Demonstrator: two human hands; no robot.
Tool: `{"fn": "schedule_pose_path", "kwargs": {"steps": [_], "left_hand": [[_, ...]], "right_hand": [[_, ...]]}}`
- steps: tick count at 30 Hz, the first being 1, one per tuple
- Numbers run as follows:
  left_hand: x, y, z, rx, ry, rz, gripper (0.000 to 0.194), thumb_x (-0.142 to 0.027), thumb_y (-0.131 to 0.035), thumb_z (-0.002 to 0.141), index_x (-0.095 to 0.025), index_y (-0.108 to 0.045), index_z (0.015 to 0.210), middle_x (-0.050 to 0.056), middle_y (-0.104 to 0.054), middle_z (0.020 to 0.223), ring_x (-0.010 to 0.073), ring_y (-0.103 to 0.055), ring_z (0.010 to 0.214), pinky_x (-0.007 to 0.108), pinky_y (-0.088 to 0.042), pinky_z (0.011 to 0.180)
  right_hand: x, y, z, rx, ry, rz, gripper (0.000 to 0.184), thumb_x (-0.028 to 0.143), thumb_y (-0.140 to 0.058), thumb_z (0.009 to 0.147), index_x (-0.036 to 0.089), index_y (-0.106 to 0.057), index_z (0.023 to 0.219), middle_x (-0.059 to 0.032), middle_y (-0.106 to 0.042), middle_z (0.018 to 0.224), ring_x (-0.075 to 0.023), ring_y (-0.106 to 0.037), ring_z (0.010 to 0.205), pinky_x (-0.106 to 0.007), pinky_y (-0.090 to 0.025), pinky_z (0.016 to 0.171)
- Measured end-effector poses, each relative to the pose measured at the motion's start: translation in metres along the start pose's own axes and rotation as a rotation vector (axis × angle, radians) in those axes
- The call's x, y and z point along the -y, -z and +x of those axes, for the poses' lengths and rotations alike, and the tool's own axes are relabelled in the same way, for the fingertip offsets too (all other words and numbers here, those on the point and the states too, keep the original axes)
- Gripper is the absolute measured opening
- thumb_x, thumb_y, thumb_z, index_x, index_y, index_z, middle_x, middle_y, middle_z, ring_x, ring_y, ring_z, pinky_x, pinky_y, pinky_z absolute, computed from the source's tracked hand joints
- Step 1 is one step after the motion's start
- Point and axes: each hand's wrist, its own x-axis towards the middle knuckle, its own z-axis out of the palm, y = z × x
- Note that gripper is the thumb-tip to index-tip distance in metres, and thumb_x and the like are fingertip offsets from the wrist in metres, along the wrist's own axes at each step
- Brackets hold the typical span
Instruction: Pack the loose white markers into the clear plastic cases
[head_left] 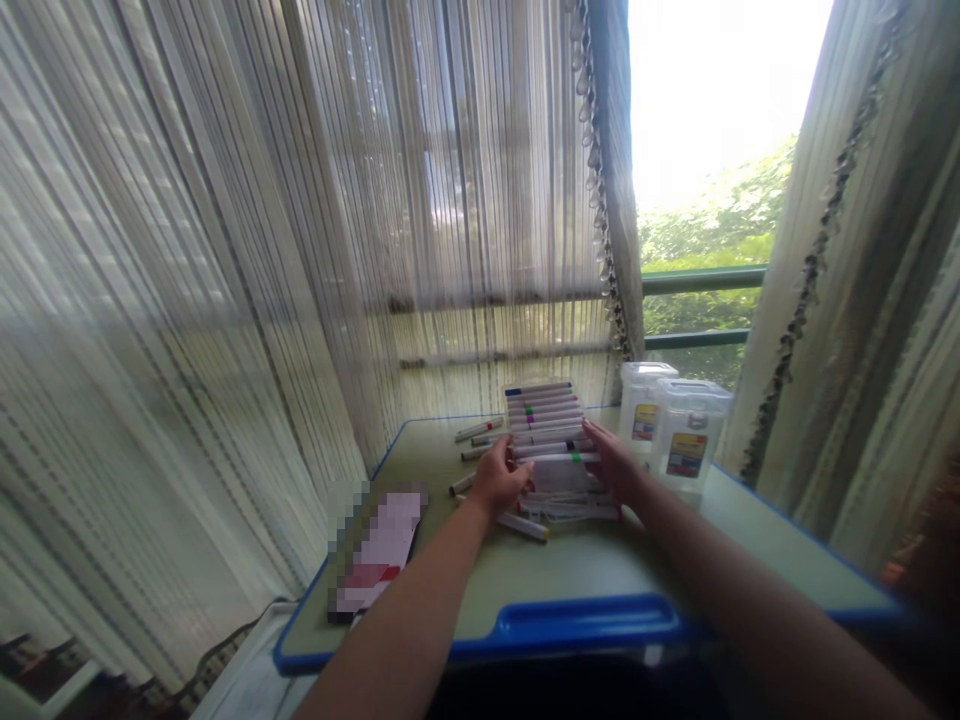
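Observation:
A row of white markers (546,425) with coloured bands lies stacked across a clear plastic holder (559,478) on the table. My left hand (501,482) is curled at the left ends, its thumb by the end of a white marker with a green band (559,459). At the right ends, my right hand (613,465) presses from the other side, fingers along the row and thumb hidden. Between them the hands hold the nearest marker at its two ends. Several loose markers lie left of the row, one with a yellow end (525,526) in front of my left hand.
Two clear plastic cases with labels, a near one (688,440) and a far one (637,400), stand at the right. A blurred-out flat pink object (386,535) lies at the left. The table (577,570) has a blue raised edge; sheer curtains (480,200) hang behind.

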Motion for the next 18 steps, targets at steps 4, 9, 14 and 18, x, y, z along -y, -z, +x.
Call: {"fn": "schedule_pose_path", "kwargs": {"steps": [4,9,14,18], "left_hand": [[-0.0055,0.0005,-0.003,0.039,0.021,-0.011,0.049,-0.031,-0.065,0.072,-0.014,-0.05,0.116,0.006,-0.067,0.088,0.0143,-0.063,0.057,0.025,-0.05,0.047],[-0.0099,0.0003,-0.006,-0.087,-0.054,0.202,0.053,-0.041,-0.071,0.068,-0.013,-0.054,0.109,0.008,-0.067,0.091,0.0172,-0.064,0.07,0.031,-0.052,0.065],[-0.009,0.001,-0.005,-0.151,-0.102,0.341,0.052,-0.046,-0.072,0.067,-0.015,-0.056,0.105,0.002,-0.064,0.077,0.015,-0.057,0.064,0.03,-0.048,0.065],[-0.01,0.0009,-0.0043,-0.153,-0.097,0.32,0.052,-0.043,-0.072,0.067,-0.015,-0.055,0.107,0.002,-0.065,0.08,0.0141,-0.057,0.063,0.029,-0.048,0.064]], "right_hand": [[0.0012,-0.0011,-0.0015,0.038,-0.003,0.024,0.03,0.045,-0.064,0.077,0.028,-0.066,0.101,-0.0007,-0.067,0.086,-0.0105,-0.051,0.054,-0.019,-0.035,0.042],[0.0007,-0.0023,-0.0012,0.059,-0.005,0.037,0.029,0.043,-0.065,0.076,0.028,-0.065,0.1,0.0003,-0.064,0.073,-0.0116,-0.052,0.054,-0.02,-0.035,0.044],[0.001,-0.0019,-0.0017,0.108,0.01,0.036,0.028,0.045,-0.064,0.076,0.028,-0.064,0.099,0.0,-0.065,0.075,-0.0124,-0.053,0.057,-0.021,-0.037,0.047],[0.003,-0.0019,-0.0036,0.114,-0.007,0.042,0.026,0.042,-0.062,0.078,0.029,-0.064,0.101,-0.001,-0.067,0.079,-0.0131,-0.055,0.059,-0.022,-0.039,0.05]]}}
